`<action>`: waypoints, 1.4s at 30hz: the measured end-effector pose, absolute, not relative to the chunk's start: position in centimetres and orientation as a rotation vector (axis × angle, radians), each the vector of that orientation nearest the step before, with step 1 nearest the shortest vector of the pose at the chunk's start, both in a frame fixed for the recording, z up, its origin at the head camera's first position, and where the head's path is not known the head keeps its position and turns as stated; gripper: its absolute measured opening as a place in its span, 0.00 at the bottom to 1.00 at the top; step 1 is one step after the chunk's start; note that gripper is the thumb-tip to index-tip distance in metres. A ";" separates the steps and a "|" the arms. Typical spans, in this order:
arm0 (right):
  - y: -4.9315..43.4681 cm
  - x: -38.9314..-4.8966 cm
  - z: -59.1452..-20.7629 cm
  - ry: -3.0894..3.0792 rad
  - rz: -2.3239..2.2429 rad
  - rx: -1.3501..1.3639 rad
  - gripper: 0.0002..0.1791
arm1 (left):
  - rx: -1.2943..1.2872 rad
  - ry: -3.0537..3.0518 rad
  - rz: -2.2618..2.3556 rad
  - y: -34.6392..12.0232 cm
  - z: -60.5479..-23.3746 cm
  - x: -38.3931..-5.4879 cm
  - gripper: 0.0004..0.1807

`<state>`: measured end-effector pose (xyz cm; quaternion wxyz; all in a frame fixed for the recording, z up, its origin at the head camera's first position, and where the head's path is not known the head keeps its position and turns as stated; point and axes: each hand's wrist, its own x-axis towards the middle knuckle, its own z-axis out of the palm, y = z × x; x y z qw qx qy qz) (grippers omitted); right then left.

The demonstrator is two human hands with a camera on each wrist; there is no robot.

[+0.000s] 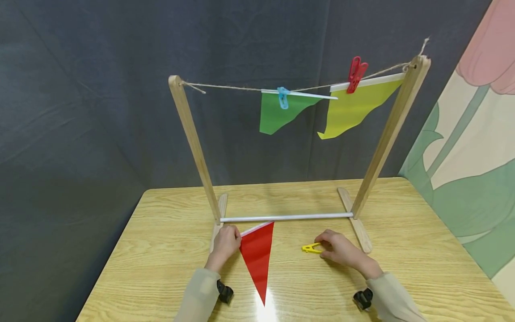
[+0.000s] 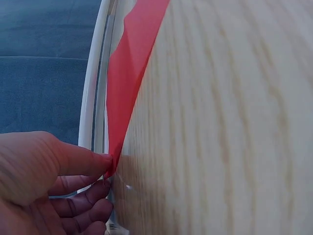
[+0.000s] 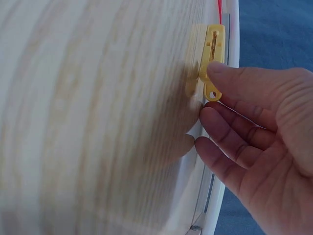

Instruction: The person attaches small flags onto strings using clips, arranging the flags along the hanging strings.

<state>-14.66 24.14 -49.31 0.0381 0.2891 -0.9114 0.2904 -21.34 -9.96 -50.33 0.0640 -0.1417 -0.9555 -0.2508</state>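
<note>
My left hand (image 1: pixel 226 242) pinches the upper left corner of a red triangular flag (image 1: pixel 258 255) with a white top edge. In the left wrist view, thumb and fingertips meet on that flag's corner (image 2: pixel 128 78). Over on the right, my right hand (image 1: pixel 339 248) holds a yellow clothespin (image 1: pixel 311 248) by its handle end, the tip pointing toward the flag. The right wrist view shows the thumb pressed on the yellow clothespin (image 3: pixel 213 58) just above the wood surface; the fingers behind it are partly hidden.
A wooden stand with left post (image 1: pixel 195 143), right post (image 1: pixel 390 138) and white crossbar (image 1: pixel 285 218) spans the table (image 1: pixel 161 268). From its string (image 1: pixel 225 86) hang a green flag (image 1: pixel 281 112) under a blue clothespin (image 1: pixel 283 98) and a yellow flag (image 1: pixel 358 107) under a red clothespin (image 1: pixel 356 76).
</note>
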 end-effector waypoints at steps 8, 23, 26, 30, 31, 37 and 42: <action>23.9 -14.8 -49.4 -2.812 0.868 0.873 0.15 | -0.436 -2.973 -0.717 -10.0 -50.0 -21.7 0.05; 24.1 -14.9 -49.8 -2.769 0.884 0.861 0.12 | -0.500 -2.908 -0.998 -10.7 -50.1 -22.2 0.05; 24.1 -14.9 -49.7 -2.776 0.886 0.853 0.12 | -0.511 -2.883 -1.059 -10.9 -50.2 -22.3 0.05; 24.2 -14.9 -49.4 -2.807 0.908 0.826 0.12 | -0.552 -2.807 -1.145 -11.1 -50.2 -22.3 0.04; 24.2 -14.8 -49.3 -2.815 0.916 0.819 0.12 | -0.559 -2.787 -1.165 -11.1 -50.2 -22.3 0.03; 24.2 -14.9 -48.6 -2.804 0.909 0.802 0.12 | -0.531 -2.727 -1.306 -11.4 -50.0 -22.3 0.03; 24.1 -14.8 -47.8 -2.769 0.920 0.805 0.13 | -0.526 -2.669 -1.422 -11.6 -49.3 -22.3 0.03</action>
